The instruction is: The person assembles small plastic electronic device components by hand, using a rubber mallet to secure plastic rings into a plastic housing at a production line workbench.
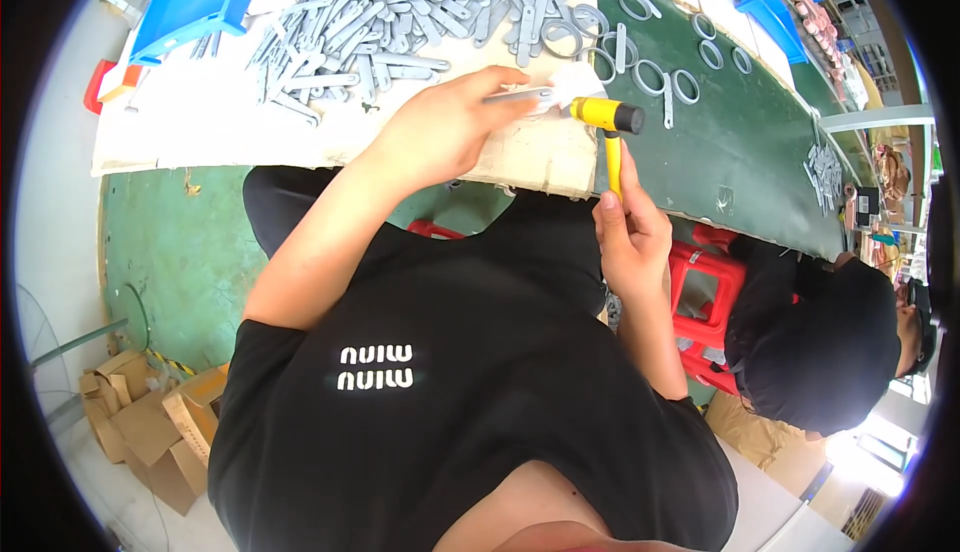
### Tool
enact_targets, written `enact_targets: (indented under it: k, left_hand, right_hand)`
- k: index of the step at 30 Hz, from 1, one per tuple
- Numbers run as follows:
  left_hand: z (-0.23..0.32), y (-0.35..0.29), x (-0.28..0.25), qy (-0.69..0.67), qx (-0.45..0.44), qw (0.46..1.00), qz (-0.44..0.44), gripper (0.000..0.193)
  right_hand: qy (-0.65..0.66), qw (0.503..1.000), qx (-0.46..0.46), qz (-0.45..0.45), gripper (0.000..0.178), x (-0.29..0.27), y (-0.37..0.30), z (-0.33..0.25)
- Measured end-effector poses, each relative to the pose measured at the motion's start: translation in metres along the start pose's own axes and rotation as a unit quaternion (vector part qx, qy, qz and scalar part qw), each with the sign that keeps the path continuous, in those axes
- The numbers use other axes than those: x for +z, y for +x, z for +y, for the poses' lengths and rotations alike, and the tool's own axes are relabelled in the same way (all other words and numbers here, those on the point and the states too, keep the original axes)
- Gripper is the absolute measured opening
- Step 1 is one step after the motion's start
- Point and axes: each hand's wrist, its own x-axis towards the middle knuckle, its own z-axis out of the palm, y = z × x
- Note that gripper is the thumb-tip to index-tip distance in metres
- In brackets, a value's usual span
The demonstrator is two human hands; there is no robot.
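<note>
My left hand [440, 127] reaches over the table and pinches a flat grey bar [520, 95] between its thumb and fingers. The bar's far end points at a whitish lump [578, 80], whose kind I cannot make out. In my right hand [635, 232] is a small yellow mallet [597, 112] with a black striking face, gripped by its yellow handle. The mallet's head is beside the bar's end; whether they touch is unclear. Beyond both hands lies a big heap of similar grey bars [400, 2].
Grey rings [649, 77], some with bars attached, lie on the green mat [725, 152] to the right. Blue trays [195, 2] stand at the far left and far right. A red stool [705, 287] and a person in black [820, 342] are at my right; cardboard boxes [150, 432] lie lower left.
</note>
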Motion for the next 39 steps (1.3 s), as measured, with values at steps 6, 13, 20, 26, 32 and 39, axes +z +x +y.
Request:
enact_targets:
  k: [6, 13, 20, 26, 32, 39]
  left_hand:
    - [-0.005, -0.007, 0.024, -0.178, -0.176, 0.959, 0.135, 0.071]
    - [-0.007, -0.015, 0.036, -0.179, -0.149, 0.953, 0.192, 0.065]
    - [-0.005, -0.018, 0.039, -0.202, -0.169, 0.943, 0.203, 0.053]
    - [-0.008, -0.02, 0.038, -0.203, -0.161, 0.943, 0.21, 0.058]
    - [-0.003, -0.018, 0.037, -0.221, -0.179, 0.938, 0.198, 0.059]
    - [-0.006, -0.02, 0.04, -0.137, -0.109, 0.961, 0.214, 0.052]
  right_hand:
    - [-0.065, 0.997, -0.026, -0.04, 0.048, 0.007, 0.009, -0.009]
    - [-0.047, 0.984, -0.17, -0.025, 0.052, 0.012, 0.022, -0.027]
    - [-0.061, 0.97, -0.232, -0.047, 0.053, 0.018, 0.031, -0.035]
    - [-0.08, 0.947, -0.308, -0.034, 0.051, 0.019, 0.032, -0.034]
    - [-0.324, 0.934, -0.103, -0.109, 0.047, 0.022, 0.04, -0.026]
    - [-0.323, 0.899, -0.289, -0.066, 0.049, 0.011, 0.054, -0.006]
